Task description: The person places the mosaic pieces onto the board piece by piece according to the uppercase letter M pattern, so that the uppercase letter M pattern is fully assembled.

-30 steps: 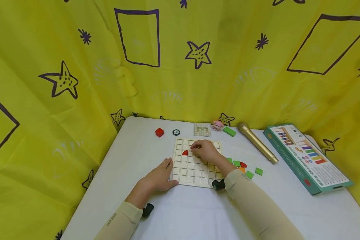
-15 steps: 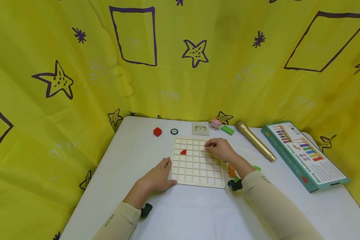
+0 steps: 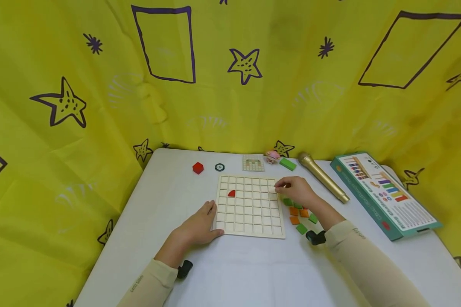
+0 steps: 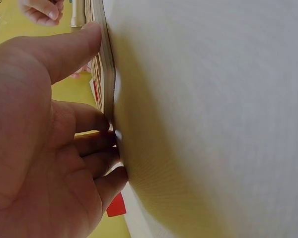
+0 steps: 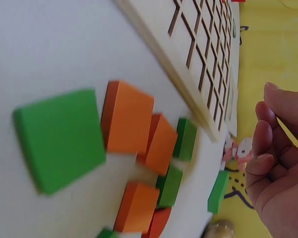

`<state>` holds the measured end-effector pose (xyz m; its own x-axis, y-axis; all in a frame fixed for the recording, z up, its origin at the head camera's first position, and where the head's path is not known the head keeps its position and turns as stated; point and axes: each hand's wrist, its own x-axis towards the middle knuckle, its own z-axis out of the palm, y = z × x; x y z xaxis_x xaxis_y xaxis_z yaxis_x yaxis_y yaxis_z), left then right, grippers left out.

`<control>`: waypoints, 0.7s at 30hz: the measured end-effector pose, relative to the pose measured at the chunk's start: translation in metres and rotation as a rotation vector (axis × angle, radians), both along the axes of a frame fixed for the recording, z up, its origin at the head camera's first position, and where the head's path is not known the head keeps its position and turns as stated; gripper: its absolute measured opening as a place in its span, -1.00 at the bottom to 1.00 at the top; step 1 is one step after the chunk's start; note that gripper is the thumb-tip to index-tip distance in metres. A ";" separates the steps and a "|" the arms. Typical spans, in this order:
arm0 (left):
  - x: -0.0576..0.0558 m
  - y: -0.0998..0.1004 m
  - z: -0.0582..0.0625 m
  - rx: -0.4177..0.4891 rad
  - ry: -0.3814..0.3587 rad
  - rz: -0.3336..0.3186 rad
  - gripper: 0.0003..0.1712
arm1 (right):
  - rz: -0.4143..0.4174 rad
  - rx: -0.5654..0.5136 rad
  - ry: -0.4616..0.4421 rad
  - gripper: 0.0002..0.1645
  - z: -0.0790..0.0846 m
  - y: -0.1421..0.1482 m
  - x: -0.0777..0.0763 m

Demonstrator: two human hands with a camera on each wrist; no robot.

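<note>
A pale wooden grid board (image 3: 249, 213) lies on the white table, with one red quarter-circle piece (image 3: 231, 193) in a cell at its upper left. My left hand (image 3: 197, 226) rests against the board's left side, fingers nearly straight. In the left wrist view, the thumb (image 4: 77, 52) touches the board's edge (image 4: 108, 79). My right hand (image 3: 297, 190) hovers by the board's right edge, fingers loosely bent and nothing seen between them. Below it are loose orange tiles (image 5: 129, 116), green tiles (image 5: 62, 141) and a red piece (image 5: 158, 221), partly hidden in the head view.
Behind the board lie a red hexagonal piece (image 3: 197, 168), a round dark-rimmed token (image 3: 220, 167), a pattern card (image 3: 253, 163), a pink figurine (image 3: 272, 157) and a green block (image 3: 287, 164). A gold microphone (image 3: 322, 177) and a game box (image 3: 384, 194) lie to the right.
My right hand has moved right, from over the board near the red piece to above the loose tiles. My left hand stays at the board, and the head view has shifted slightly.
</note>
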<state>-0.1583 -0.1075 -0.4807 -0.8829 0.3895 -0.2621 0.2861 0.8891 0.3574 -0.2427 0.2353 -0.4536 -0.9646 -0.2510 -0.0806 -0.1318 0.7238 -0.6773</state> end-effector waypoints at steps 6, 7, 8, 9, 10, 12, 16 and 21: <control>0.000 -0.002 0.000 0.001 0.004 -0.006 0.08 | -0.024 0.041 -0.010 -0.75 -0.002 0.020 0.002; 0.000 -0.002 0.000 0.003 0.002 -0.006 0.08 | -0.028 0.043 -0.017 -0.75 -0.003 0.023 0.003; 0.000 -0.002 0.000 0.010 0.003 -0.008 0.08 | -0.034 0.043 -0.030 -0.74 -0.005 0.026 0.003; 0.000 -0.002 -0.001 0.005 0.005 -0.012 0.08 | -0.039 0.047 -0.040 -0.74 -0.006 0.029 0.004; 0.000 -0.002 -0.002 0.002 0.009 -0.016 0.08 | -0.044 0.050 -0.052 -0.73 -0.008 0.032 0.005; -0.001 -0.002 -0.003 -0.004 0.017 -0.023 0.07 | -0.054 0.053 -0.076 -0.73 -0.010 0.037 0.007; -0.002 -0.003 -0.006 -0.002 0.029 -0.036 0.06 | -0.061 0.058 -0.092 -0.73 -0.014 0.048 0.010; -0.002 -0.003 -0.005 0.012 0.020 -0.032 0.07 | -0.062 0.037 -0.129 -0.72 -0.020 0.060 0.013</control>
<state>-0.1603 -0.1103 -0.4858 -0.8748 0.4208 -0.2399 0.3215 0.8749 0.3623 -0.2296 0.2949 -0.4733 -0.9592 -0.1859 -0.2128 0.0002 0.7527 -0.6584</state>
